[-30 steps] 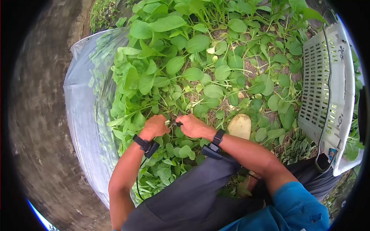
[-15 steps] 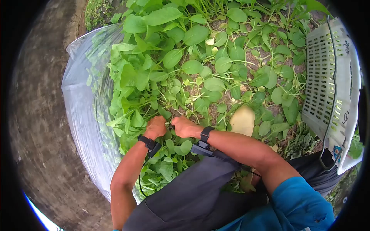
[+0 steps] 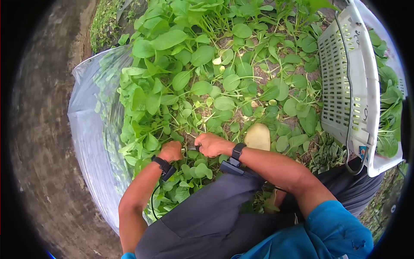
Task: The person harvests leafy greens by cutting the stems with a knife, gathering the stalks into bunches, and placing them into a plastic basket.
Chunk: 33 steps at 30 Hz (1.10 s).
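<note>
My right hand is closed round the dark handle of a small knife, whose short pale blade points left. Just beyond the blade, my left hand is closed low among the leafy green plants; what its fingers hold is hidden by the hand and leaves. The two hands are a small gap apart. Loose green leaves and stems lie on the soil around them, and a pale shoe tip shows beside my right wrist.
A white slatted crate with a wire handle and leafy greens inside stands at the right. Clear plastic sheeting edges the bed on the left, beside a brown path. My bent knee is below the hands.
My hands have moved slightly apart, and the knife blade now shows between them. The view has shifted, so the crate appears further left with its greens visible.
</note>
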Available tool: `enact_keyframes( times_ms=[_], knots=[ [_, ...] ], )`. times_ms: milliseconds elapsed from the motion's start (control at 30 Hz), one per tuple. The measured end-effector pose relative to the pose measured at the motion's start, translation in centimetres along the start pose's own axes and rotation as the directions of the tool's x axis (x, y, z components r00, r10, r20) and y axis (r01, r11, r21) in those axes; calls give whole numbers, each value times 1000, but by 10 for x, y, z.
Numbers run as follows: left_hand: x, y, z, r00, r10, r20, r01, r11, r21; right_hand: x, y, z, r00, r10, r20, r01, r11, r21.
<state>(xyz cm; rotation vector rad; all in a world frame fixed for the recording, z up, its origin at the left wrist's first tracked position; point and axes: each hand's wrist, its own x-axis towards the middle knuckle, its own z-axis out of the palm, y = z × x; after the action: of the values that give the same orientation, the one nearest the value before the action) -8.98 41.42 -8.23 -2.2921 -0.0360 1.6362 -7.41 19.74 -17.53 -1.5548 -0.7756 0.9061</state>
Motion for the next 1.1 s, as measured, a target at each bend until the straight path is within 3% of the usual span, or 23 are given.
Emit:
enact_keyframes(
  times_ms=[33, 133, 167, 200, 267, 333, 400, 467, 500, 533, 600, 667, 700, 733, 767, 800, 833, 867, 900, 967, 1000, 1067, 1100],
  knots=[
    [8, -5, 10, 1000, -19, 8, 19, 999, 30, 5, 5, 10, 1000, -1, -4, 1, 1000, 5],
    [13, -17, 23, 999, 25, -38, -26, 999, -31, 29, 4, 35, 957, -205, -208, 196, 979, -63],
    [11, -19, 20, 999, 24, -36, -25, 999, -23, 37, 0, 43, 1000, 17, -19, -15, 994, 105],
    [8, -19, 18, 999, 20, -47, -24, 994, -103, 43, 3, 55, 957, 207, 205, -252, 942, 224],
    [5, -27, 20, 998, 14, -58, -24, 982, -185, 43, 5, 63, 943, 171, 285, -252, 927, 277],
    [9, -38, 30, 938, 111, -329, -196, 952, -237, 16, -10, 37, 940, 219, 261, -332, 755, 566],
    [-24, -19, -38, 988, 143, 65, -97, 881, -463, -9, -24, -13, 919, 262, 293, -373, 817, 440],
    [-46, -13, -73, 935, 344, 90, -228, 774, -591, -37, -34, -70, 911, 265, 318, -381, 835, 396],
    [-69, -2, -102, 895, 422, 143, -204, 673, -711, -50, -31, -97, 927, 265, 264, -363, 810, 461],
    [-84, 4, -116, 851, 482, 207, -52, 470, -881, -63, -28, -123, 941, 264, 210, -336, 781, 526],
    [-117, 16, -160, 799, 567, 202, -81, 434, -897, -88, -31, -178, 958, 285, -37, -196, 740, 644],
    [-158, 29, -213, 816, 574, 68, -348, 581, -735, -96, -37, -217, 762, 461, -454, -34, 729, 684],
    [-182, 38, -239, 814, 579, 54, -374, 592, -714, -81, -21, -222, 499, 416, -760, 144, 825, 546],
    [-207, 49, -264, 826, 523, -210, -563, 743, -363, -64, -15, -221, 480, 399, -782, 164, 835, 526],
    [-226, 61, -281, 720, 521, -458, -565, 824, 49, -47, -13, -208, 275, 336, -901, 120, 918, 379],
    [-235, 75, -293, 635, 444, -632, -463, 874, 149, -32, -7, -191, 63, 233, -971, 42, 971, 236],
    [-228, 84, -305, 518, 429, -740, -383, 890, 249, -21, 8, -161, 362, 142, -921, 72, 981, 180],
    [-212, 93, -319, 381, 421, -823, -287, 900, 327, -37, -11, -151, 820, 298, -488, -98, 914, 393],
    [-194, 103, -335, 329, 469, -820, -324, 871, 368, -48, -24, -137, 914, 378, -147, -256, 818, 516],
    [-141, 120, -361, 222, 582, -782, -417, 782, 463, -54, -19, -112, 959, 226, -173, -180, 952, 249],
    [-106, 126, -368, 162, 641, -751, -471, 719, 512, -59, -19, -117, 957, 229, -178, -182, 952, 248],
    [-39, 132, -381, 396, 603, -693, -375, 795, 477, -73, -31, -128, 772, 195, -604, 80, 914, 397],
    [-7, 131, -379, 395, 606, -690, -379, 792, 479, -73, -38, -147, 640, 263, -722, 106, 900, 422]
  ],
)
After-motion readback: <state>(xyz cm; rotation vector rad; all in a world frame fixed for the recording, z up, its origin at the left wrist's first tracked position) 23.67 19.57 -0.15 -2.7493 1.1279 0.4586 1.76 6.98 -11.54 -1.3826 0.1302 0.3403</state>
